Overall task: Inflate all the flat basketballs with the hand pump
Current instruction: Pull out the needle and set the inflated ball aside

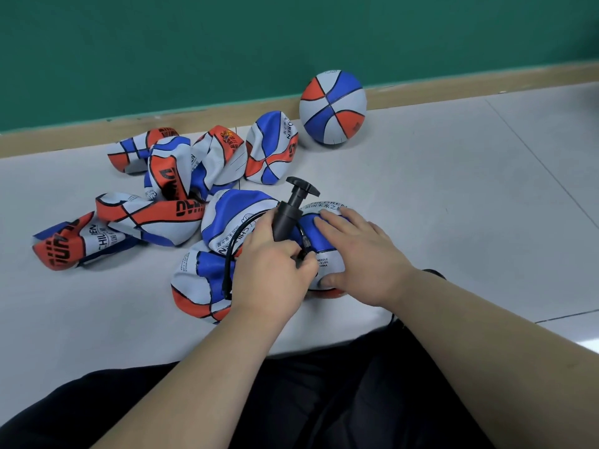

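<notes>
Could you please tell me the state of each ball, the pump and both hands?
round basketball, fully inflated, by the wall
flat basketballs, deflated, heaped
front basketball, not yet round, held
hand pump, tilted, handle pushed in
left hand, pinching the hose end at front basketball
right hand, resting flat on front basketball

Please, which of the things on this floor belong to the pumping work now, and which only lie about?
For the job:
- hand pump, gripped by the left hand
- its hose
- near ball, pressed under the right hand
- flat basketballs in the heap, waiting

Lying about:
- round ball by the green wall, already full
</notes>
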